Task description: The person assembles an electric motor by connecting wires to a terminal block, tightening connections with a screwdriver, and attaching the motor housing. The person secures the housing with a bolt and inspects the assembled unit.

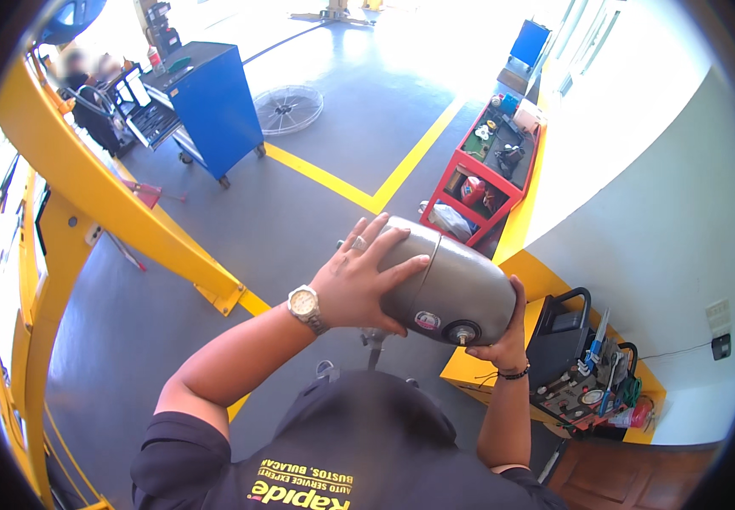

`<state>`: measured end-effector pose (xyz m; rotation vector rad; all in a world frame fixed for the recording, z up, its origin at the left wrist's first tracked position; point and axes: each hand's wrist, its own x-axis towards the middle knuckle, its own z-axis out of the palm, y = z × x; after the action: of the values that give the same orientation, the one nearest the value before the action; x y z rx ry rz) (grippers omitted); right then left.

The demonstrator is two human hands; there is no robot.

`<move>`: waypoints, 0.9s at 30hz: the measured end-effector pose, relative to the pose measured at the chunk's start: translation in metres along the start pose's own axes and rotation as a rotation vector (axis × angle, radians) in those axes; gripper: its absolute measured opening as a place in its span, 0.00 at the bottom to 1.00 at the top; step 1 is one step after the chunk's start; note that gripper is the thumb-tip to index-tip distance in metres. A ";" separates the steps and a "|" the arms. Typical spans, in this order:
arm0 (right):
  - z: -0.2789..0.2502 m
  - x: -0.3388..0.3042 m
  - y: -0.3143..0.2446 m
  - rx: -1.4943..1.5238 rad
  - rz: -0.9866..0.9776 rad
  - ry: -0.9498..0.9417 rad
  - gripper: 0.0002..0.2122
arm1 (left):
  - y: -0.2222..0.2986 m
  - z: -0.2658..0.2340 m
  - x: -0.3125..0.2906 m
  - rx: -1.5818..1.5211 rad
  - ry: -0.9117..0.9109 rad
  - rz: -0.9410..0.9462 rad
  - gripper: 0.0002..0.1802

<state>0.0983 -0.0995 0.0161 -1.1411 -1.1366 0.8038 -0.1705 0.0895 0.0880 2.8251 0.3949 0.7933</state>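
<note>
A grey metal tank (471, 276), rounded at its ends and with a seam around its body, is held tilted in front of my chest. My left hand (357, 285), with a watch and a ring on it, presses against the tank's left part, fingers spread over the top. The right end is cupped by my right hand (507, 338), its thumb beside a black round port with a brass-coloured fitting (462, 337). A small round sticker (426, 320) is next to that port. Under my left hand a metal fitting (373, 338) shows, partly hidden.
At my right stands a black tool cart (564, 340) with hand tools and a gauge. Farther off are a red shelf cart (485, 191), a blue tool cabinet (214, 110) and a round fan guard (289, 110). A yellow lift frame (116, 191) rises at left. Someone (87, 93) is far left.
</note>
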 end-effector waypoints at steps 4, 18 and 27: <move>-0.003 0.005 0.002 -0.016 -0.034 -0.008 0.66 | -0.004 0.005 -0.003 -0.069 0.004 0.014 0.60; 0.005 0.002 0.011 -0.343 -0.192 -0.146 0.69 | 0.000 0.007 -0.005 -0.118 -0.061 -0.007 0.64; 0.008 0.006 0.003 -0.164 -0.095 -0.153 0.67 | -0.018 -0.022 0.039 -0.276 -0.281 -0.173 0.55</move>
<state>0.0926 -0.0911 0.0153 -1.1652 -1.3948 0.7443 -0.1531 0.1206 0.1208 2.5516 0.4401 0.3752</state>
